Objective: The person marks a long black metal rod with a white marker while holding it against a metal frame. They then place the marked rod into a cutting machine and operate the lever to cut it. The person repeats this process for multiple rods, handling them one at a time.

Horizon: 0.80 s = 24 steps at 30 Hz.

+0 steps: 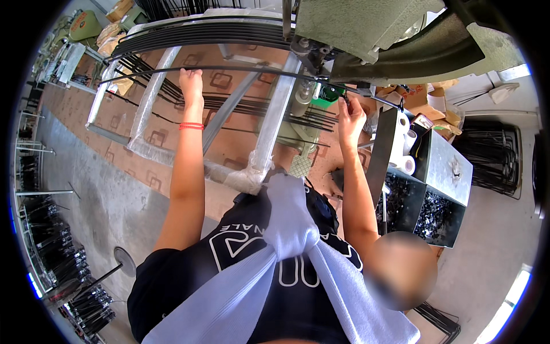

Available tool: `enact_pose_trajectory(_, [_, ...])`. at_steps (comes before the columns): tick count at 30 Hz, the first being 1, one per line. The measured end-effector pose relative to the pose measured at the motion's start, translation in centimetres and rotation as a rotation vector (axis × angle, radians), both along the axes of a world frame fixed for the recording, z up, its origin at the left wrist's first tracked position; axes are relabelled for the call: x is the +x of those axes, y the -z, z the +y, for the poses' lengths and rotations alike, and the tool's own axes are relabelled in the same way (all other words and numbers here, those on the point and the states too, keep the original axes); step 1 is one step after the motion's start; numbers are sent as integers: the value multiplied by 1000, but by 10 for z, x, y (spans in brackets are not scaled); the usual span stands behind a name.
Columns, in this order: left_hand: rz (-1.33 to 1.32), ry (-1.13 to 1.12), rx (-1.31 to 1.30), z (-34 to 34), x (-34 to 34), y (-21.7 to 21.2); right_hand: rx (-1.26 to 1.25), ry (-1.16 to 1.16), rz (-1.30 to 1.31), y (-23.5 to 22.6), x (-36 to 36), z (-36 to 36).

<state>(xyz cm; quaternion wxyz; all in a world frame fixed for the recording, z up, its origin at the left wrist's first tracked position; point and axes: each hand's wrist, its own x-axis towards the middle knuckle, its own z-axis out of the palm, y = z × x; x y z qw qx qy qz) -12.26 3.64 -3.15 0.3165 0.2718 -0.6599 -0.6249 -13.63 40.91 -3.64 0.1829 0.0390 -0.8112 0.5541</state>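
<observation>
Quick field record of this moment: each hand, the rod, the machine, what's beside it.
left hand: grips a long thin black rod near its left part
right hand: pinches the rod's right end by the machine
machine: grey-green press head above the rod
rack: more black rods stacked behind
metal bin: at right, holds small dark parts
</observation>
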Motion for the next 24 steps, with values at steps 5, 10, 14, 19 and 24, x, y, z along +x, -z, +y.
enact_pose_trajectory(5, [63, -21, 22, 9, 0, -4, -15, -12, -6, 7, -1, 3])
enact_pose_trajectory(10, [18, -70, 28, -24, -3, 10, -341, -78, -165, 1, -8, -1])
enact_pose_trajectory(14, [9, -176, 78, -59, -5, 9, -507, -36, -246, 7, -32, -2])
enact_pose_trajectory(19, [-112, -133, -65, -98, -29, 26, -694, -43, -290, 23, -60, 1])
enact_pose_trajectory(24, [-62, -23, 4, -67, -42, -8, -609, -8, -354, 6, -61, -3])
